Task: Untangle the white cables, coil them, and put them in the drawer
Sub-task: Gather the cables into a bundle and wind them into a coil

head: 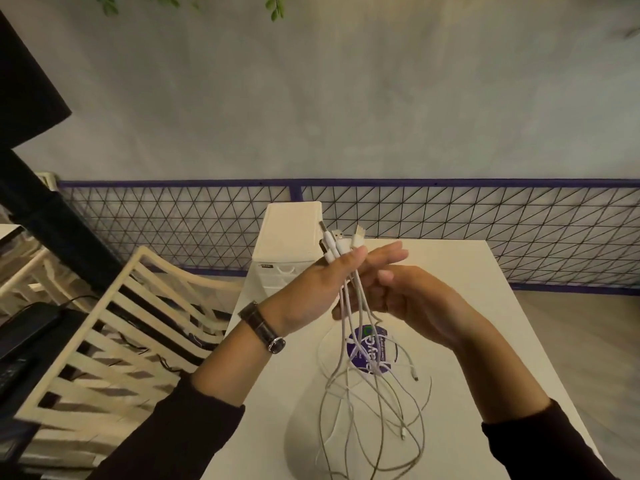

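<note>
We are holding the white cables point(349, 306) up over the white table point(485, 341), their USB plugs point(337, 239) bunched and sticking out above our left hand point(311, 289), while the long strands are hanging down in loose, overlapping loops that are trailing onto the tabletop near a purple sticker point(372, 348). They are looking light, thin and limp, so we are judging that they will slide and snag on each other rather than resist; the stiff plug ends are the surest place to grip. Our left hand is raised, palm turned inward, thumb pinching the plug ends against the fingers. Our right hand point(408, 299) is curled just beside it, fingers closing loosely around the strands below. The small white drawer unit point(291, 230) is standing at the table's far edge, drawers seemingly closed
</note>
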{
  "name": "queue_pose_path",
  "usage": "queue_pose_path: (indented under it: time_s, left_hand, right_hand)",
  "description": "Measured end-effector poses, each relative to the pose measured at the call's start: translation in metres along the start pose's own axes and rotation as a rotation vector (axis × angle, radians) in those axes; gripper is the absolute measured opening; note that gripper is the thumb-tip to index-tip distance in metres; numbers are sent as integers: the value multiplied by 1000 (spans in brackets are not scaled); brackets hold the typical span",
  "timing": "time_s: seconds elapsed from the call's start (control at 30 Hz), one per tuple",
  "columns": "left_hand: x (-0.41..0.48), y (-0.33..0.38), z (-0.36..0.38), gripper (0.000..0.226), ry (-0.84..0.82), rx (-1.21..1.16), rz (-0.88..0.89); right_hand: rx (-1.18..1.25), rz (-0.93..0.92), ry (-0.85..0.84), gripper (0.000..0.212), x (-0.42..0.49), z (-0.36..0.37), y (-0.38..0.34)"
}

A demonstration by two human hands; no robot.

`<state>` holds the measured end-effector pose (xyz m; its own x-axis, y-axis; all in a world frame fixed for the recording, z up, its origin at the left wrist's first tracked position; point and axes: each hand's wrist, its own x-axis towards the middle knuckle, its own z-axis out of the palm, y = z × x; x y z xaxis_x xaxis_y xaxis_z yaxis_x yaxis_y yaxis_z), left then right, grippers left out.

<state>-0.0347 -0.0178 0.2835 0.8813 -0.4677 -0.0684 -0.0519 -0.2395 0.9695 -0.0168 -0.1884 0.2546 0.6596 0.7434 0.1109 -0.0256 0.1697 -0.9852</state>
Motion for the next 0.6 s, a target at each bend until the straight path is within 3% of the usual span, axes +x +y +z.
queue_pose_path:
  time_s: [0.17, 0.3, 0.5, 0.6]
  left_hand:
    - [-3, 2, 4, 42, -37, 15, 33]
    - [-4, -1, 6, 39, -63, 16, 8]
    - [0, -19, 10, 49, -80, -430, -8]
    - [2, -23, 10, 47, -94, -416, -9]
  right_hand:
    - [-127, 67, -16, 30, 5, 15, 7]
    - [-30, 83, -26, 30, 6, 27, 14]
    - [-83, 133, -87, 32, 5, 25, 20]
    - [-76, 126, -95, 33, 6, 27, 19]
